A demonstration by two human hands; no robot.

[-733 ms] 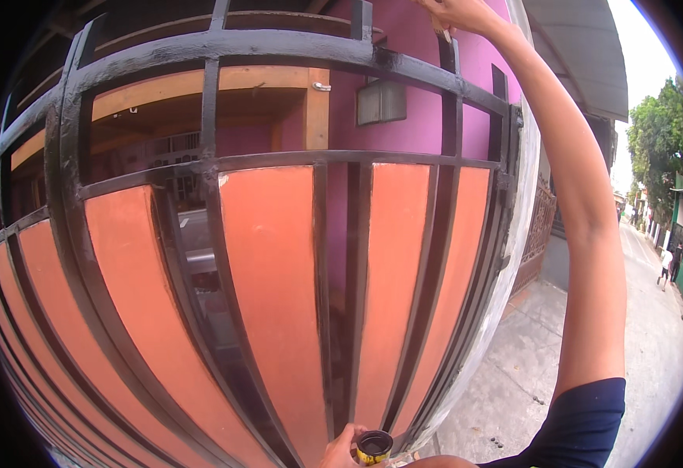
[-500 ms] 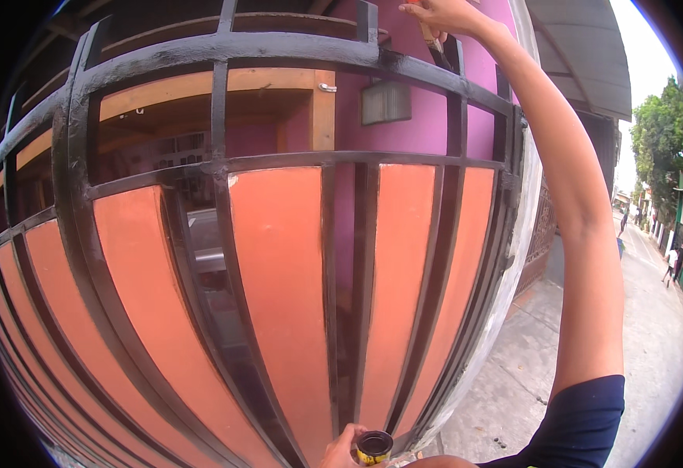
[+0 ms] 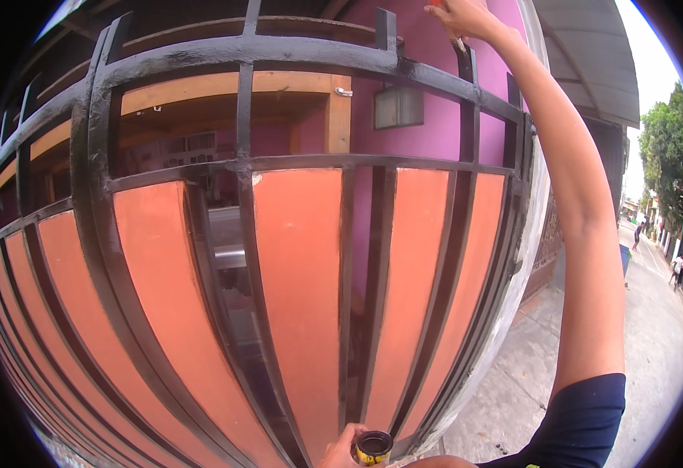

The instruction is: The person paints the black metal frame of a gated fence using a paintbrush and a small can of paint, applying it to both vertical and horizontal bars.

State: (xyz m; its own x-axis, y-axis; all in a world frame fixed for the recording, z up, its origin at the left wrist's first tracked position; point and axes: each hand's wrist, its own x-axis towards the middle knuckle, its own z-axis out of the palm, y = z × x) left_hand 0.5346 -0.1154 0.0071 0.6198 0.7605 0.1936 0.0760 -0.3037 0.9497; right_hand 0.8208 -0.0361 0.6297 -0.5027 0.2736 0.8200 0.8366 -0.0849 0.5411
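Note:
At the top of the view my right hand, arm stretched up, is closed around a paintbrush whose orange handle partly shows. The brush's bristles meet the tip of a short black upright bar on the metal gate's top rail. Low in the middle, my left hand grips a small open paint can with a yellow and black label and a dark inside. The black gate frame has orange panels between its bars; some of the black looks glossy.
Behind the gate are a purple wall, a wooden beam and a grey box-like fixture. A concrete path runs along the right, with people far off and a tree.
The brush has shifted from beside the short upright bar to its tip. The gate sits slightly farther right and lower in view. My left hand still holds the can in the same place.

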